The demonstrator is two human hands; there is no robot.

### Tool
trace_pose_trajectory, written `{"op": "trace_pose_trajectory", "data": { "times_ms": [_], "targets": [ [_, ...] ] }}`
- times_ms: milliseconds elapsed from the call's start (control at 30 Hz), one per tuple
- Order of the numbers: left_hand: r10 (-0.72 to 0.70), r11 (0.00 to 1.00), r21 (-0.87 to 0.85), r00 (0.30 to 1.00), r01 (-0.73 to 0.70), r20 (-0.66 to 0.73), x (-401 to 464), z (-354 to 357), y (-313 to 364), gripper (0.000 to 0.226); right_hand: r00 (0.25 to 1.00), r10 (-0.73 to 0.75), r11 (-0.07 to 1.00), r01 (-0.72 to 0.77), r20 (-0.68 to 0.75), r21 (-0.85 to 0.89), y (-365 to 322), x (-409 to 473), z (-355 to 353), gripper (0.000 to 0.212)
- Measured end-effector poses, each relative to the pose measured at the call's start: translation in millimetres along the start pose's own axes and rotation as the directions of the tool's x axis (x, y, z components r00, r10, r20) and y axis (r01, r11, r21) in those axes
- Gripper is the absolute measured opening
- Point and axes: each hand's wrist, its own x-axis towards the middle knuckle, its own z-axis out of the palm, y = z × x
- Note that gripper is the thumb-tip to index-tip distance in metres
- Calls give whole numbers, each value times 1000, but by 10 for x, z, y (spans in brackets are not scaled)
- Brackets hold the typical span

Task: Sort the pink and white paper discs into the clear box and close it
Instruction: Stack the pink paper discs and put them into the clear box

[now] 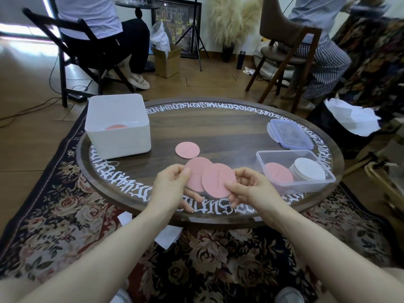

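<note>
Left grip (172,184): pinching rear pink disc (196,171), frame centre.
Right grip (247,186): pinching front pink disc (216,180), overlapping the rear one.
Clear box (295,184): lower right, open.

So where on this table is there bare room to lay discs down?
Bare wood lies between the white bin and the lid, beyond the loose pink disc. The near right edge is crowded by the clear box and both hands.
</note>
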Motion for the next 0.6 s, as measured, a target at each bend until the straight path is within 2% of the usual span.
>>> {"op": "trace_pose_trajectory", "data": {
  "times_ms": [167, 267, 333, 367, 400, 467, 533, 600],
  "targets": [
    [21, 999, -47, 997, -18, 75, -12, 13, -4, 13, 1000, -5, 1000, 5, -24, 10, -17, -9, 81, 17],
    [13, 998, -62, 998, -9, 61, -14, 4, 3, 17, 999, -28, 999, 27, -26, -19, -39, 6, 154, 16],
    [-6, 997, -78, 1000, 6, -5, 10, -30, 10, 16, 995, -89, 985, 83, -36, -154, -45, 62, 206, 10],
    [-24, 996, -85, 998, 19, -52, 32, -65, 10, 14, 988, -147, 948, 128, -43, -290, -52, 108, 228, 5],
    [-45, 995, -91, 994, 36, -101, 63, -108, 7, 11, 976, -214, 875, 172, -44, -453, -53, 170, 243, 4],
    [-91, 991, -113, 978, 71, -188, 123, -216, -6, 8, 944, -327, 618, 245, 39, -747, -41, 314, 255, 11],
    [-138, 981, -164, 961, 100, -240, 167, -327, -15, 5, 917, -358, 361, 312, 179, -879, -17, 467, 279, 23],
    [-174, 969, -220, 947, 116, -269, 186, -419, -18, 5, 900, -331, 194, 359, 284, -913, 7, 619, 325, 34]
  ]
}}
